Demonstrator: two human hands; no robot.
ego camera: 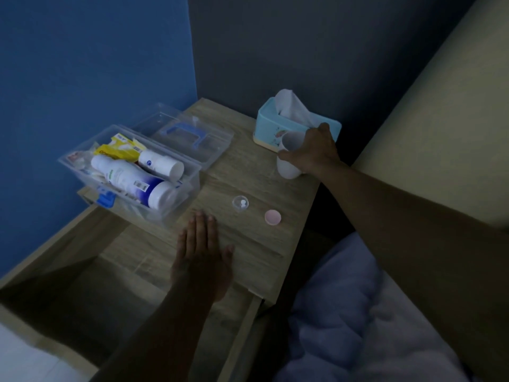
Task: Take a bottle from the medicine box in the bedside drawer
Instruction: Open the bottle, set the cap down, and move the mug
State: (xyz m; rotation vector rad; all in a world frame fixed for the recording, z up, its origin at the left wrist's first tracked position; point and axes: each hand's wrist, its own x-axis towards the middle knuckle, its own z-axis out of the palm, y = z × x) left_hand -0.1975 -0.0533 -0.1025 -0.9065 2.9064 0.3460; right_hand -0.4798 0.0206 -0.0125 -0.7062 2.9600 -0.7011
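A clear plastic medicine box (190,186) stands open on the left of the wooden bedside table (248,244). In it lie a large white bottle with a blue band (129,179), a smaller white bottle (161,163) and yellow packets (118,150). Its clear lid with a blue handle (184,133) lies behind it. My left hand (202,257) rests flat, fingers apart, on the table's front edge, holding nothing. My right hand (314,150) is closed around a white cup (287,161) at the table's back right.
A small clear cap with a white pill (240,203) and a pink lid (273,217) lie mid-table. A teal tissue box (272,128) stands behind the cup. The drawer (82,293) is pulled open below. A bed with bedding (358,312) lies to the right.
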